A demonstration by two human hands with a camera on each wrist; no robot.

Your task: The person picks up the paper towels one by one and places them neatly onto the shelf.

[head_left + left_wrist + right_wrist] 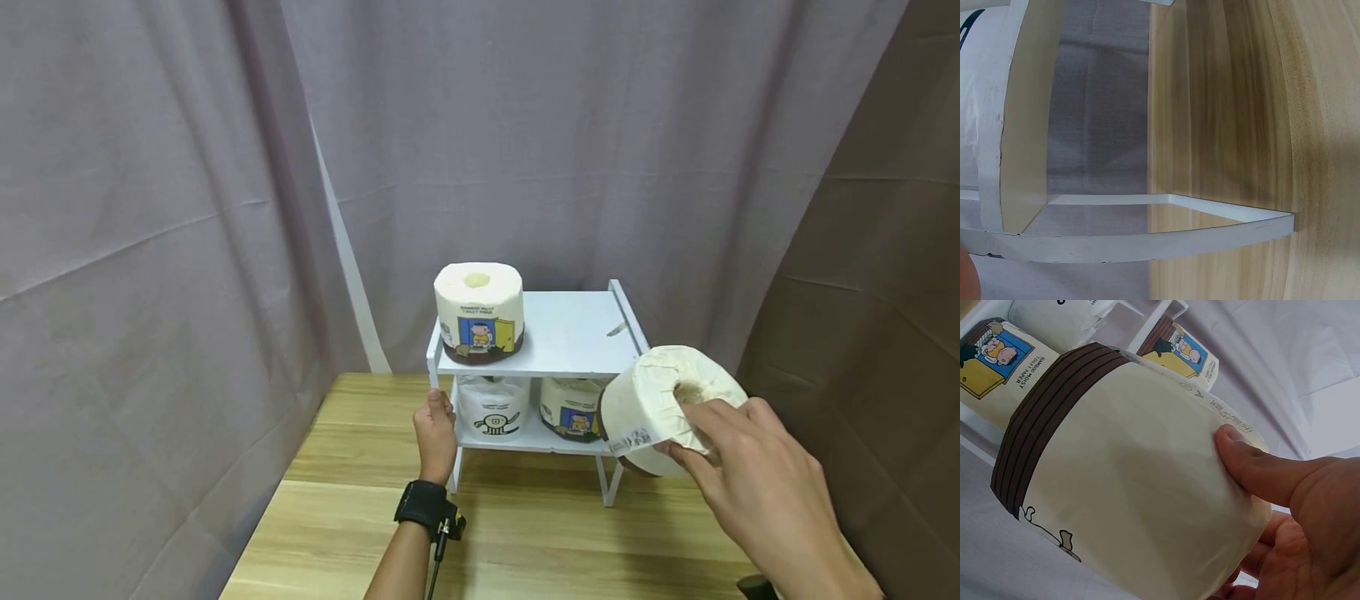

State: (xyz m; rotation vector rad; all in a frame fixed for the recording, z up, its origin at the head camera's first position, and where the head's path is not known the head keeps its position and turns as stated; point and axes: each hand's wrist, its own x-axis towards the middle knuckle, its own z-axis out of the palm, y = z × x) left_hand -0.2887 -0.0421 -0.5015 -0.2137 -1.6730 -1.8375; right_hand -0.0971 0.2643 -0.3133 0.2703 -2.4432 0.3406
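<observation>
My right hand (757, 467) grips a cream toilet paper roll (637, 408), thumb on its side and fingers at the core hole. The roll is tilted, in front of the right end of a white two-tier rack (570, 358). In the right wrist view its brown-striped end (1054, 412) points toward the rack. My left hand (437, 433) holds the rack's front left upright. On the top shelf at the left stands another toilet paper roll (480, 312). The lower shelf carries a white-wrapped roll (495, 407) and a cream printed roll (570, 408), the latter partly hidden by the held roll.
The rack stands on a wooden table (360, 517), its legs (1229, 237) resting on the tabletop. Grey curtains (570, 150) hang behind, with a brown curtain (862, 333) at the right. A small grey mark (617, 329) shows on the top shelf.
</observation>
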